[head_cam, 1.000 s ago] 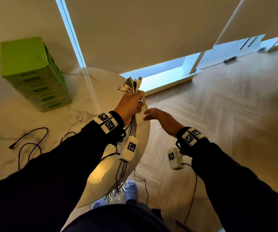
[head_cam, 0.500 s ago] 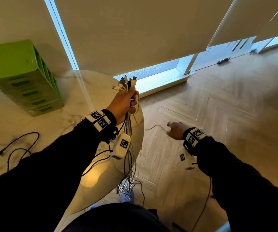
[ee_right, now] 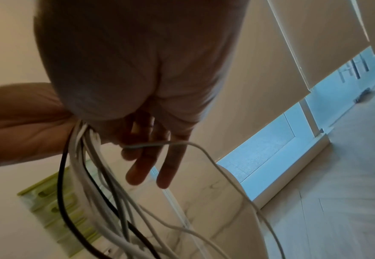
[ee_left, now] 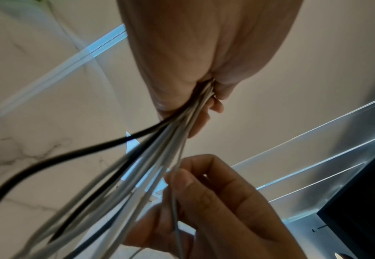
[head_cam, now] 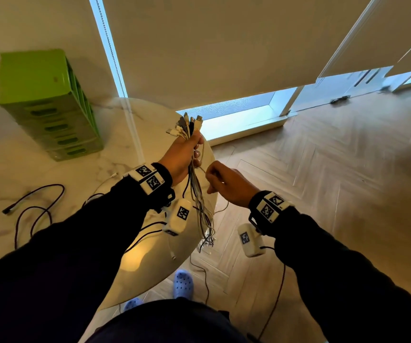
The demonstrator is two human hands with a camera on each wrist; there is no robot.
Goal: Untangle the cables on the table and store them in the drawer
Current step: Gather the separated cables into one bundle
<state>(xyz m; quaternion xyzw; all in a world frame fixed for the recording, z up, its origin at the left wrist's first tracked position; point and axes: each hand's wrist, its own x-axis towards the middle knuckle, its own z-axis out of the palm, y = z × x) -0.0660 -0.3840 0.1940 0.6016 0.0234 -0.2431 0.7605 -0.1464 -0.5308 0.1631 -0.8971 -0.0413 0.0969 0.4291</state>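
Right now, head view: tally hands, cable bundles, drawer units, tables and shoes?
Hands: 2, left hand grips the bundle, right hand pinches its white cable
Bundle: 1
Drawer unit: 1
Table: 1
Shoes: 2
Total: 7

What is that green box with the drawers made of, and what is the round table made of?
The green drawer box looks like plastic: one even bright colour, smooth faces, moulded slot handles. The round table looks like polished marble or a marble-look top: pale with thin dark veins and a glossy sheen. Which one, the pictures cannot tell.
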